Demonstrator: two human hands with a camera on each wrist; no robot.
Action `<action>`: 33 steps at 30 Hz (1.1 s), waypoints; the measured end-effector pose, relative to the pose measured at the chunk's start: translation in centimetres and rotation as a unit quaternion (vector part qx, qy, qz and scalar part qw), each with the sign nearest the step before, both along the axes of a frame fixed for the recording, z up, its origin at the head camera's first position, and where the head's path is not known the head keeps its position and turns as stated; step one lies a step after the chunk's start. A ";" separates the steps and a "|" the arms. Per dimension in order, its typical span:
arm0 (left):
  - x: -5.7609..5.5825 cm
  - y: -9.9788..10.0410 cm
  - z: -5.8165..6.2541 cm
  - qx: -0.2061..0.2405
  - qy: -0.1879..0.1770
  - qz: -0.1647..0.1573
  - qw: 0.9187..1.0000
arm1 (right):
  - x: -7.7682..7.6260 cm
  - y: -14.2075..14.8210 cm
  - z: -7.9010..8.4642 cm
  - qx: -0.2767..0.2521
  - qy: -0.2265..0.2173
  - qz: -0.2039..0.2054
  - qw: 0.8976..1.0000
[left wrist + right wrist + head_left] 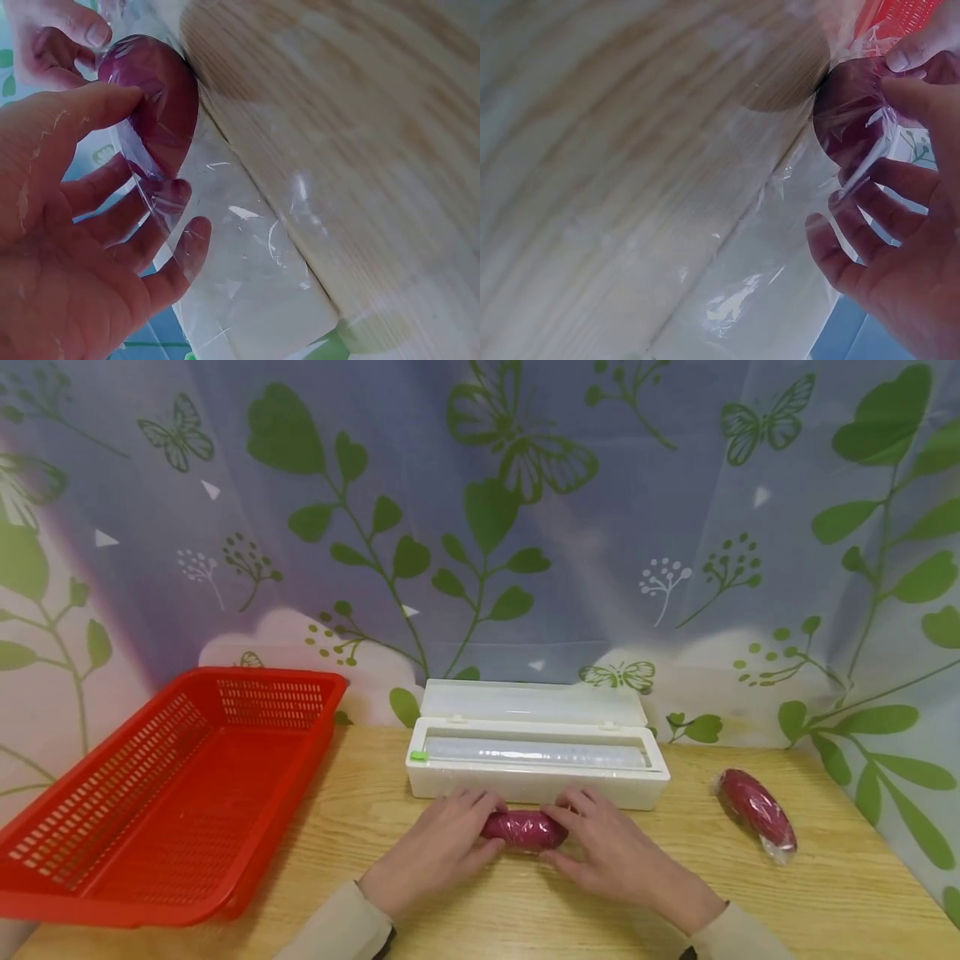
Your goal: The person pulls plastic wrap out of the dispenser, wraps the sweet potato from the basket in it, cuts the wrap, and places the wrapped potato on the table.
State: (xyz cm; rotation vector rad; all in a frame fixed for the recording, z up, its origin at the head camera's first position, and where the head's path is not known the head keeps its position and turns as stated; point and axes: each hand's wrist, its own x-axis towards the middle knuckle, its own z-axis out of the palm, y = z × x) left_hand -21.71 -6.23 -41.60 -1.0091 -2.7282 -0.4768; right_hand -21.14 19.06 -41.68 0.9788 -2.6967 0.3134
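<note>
A purple sweet potato [524, 830] with cling film over it lies crosswise in front of a white cling film box [537, 762]. My left hand [448, 838] holds its left end, thumb on the near side and fingers on the far side. At the right end my right hand [600, 843] grips it the same way. Clear cling film [247, 217] stretches past the fingers in the left wrist view. In the right wrist view, film [735, 300] also spreads below the sweet potato, and some bunches around it. The box's lid [534, 702] stands raised, showing the film roll [534, 752] inside.
At the left stands a red plastic basket [238, 810] with slotted sides. A second film-wrapped sweet potato [756, 810] lies on the wooden table [840, 910] at the right. Behind the table hangs a leaf-and-butterfly curtain [585, 543].
</note>
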 end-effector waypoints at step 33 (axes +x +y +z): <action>0.1 -2.2 1.7 0.053 0.011 0.008 0.998 | 0.9 1.3 0.5 -0.041 0.064 0.045 0.996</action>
